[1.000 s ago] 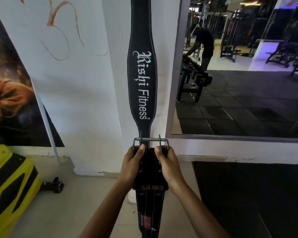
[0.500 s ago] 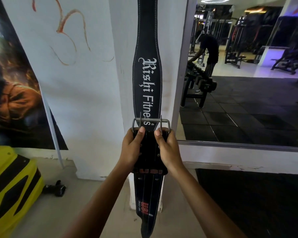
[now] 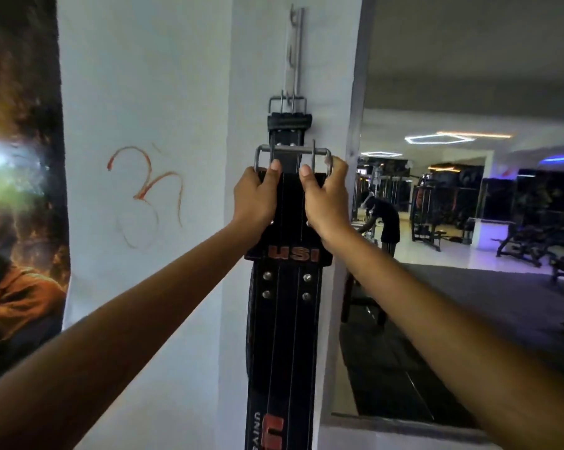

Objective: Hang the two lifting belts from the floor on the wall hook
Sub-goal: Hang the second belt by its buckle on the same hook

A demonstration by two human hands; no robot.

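Observation:
A metal hook strip (image 3: pixel 294 50) is fixed high on the white pillar. One black belt (image 3: pixel 288 123) hangs from it by its steel buckle, mostly hidden behind the second belt. I hold the second belt (image 3: pixel 285 319), black with red "USI" lettering, flat against the pillar. Its steel buckle (image 3: pixel 292 154) sits just below the hung belt's buckle, under the hook strip. My left hand (image 3: pixel 254 199) grips the buckle end on the left. On the right side my right hand (image 3: pixel 324 196) grips the same end. Its lower length hangs straight down out of view.
A white wall with an orange scribble (image 3: pixel 147 190) and a dark poster (image 3: pixel 17 190) lie left of the pillar. Right of it a big mirror (image 3: pixel 469 222) shows a gym with machines and a bending person (image 3: pixel 384 222).
Both hands have raised the USI belt up the pillar, from near the hung belt's lower end to just under its buckle. The view has tilted up and the hook strip has come into sight.

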